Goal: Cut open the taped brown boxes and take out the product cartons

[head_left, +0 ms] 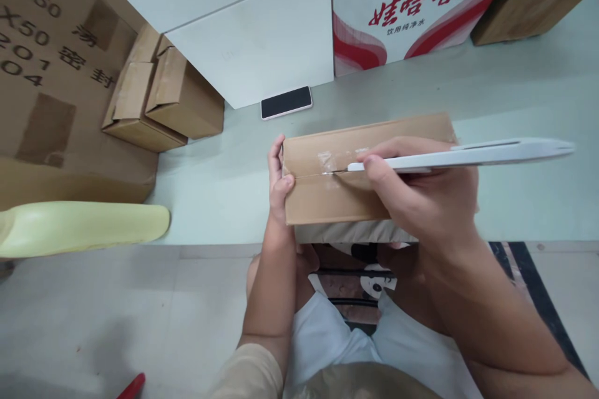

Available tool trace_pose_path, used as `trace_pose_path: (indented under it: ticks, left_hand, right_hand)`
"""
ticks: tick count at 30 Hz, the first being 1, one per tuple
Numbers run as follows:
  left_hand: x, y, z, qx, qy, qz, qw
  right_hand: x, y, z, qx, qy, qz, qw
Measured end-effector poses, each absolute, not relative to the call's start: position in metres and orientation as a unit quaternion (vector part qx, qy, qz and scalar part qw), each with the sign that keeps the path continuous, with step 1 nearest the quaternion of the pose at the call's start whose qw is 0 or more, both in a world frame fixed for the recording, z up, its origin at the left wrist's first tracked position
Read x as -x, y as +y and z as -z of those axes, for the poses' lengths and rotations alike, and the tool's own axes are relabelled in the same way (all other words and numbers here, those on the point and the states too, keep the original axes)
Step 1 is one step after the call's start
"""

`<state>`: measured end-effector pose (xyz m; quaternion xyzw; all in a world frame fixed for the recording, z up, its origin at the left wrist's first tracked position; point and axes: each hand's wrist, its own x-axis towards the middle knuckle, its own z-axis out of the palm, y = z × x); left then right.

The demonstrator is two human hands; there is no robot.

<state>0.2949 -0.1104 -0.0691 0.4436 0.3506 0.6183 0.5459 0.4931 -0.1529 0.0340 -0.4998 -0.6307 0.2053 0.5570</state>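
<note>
A small brown cardboard box (327, 196) sits at the near edge of a pale green table (224, 187), its top seam closed with clear tape. My left hand (279, 177) grips the box's left end, fingers curled over the edge. My right hand (421, 193) is closed round a long white utility knife (468, 154). The knife's blade tip rests on the taped centre seam, left of the box's middle.
A phone (286, 102) lies face up behind the box. White cartons (253, 43) and a red-and-white printed carton (412, 6) stand at the back. Small brown boxes (163, 100) and a large lettered carton (51, 75) are on the left. A yellow-green chair seat (79, 227) juts in at left.
</note>
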Motion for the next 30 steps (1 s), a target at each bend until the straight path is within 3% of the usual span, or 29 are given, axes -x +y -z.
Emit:
trace_pose_path:
  ticks: [30]
  left_hand:
    - [-0.2959,-0.1119,0.0695,-0.445,0.349,-0.621,0.542]
  right_hand:
    - [-0.4973,-0.154,-0.0353,0.465,-0.682,-0.217,0.522]
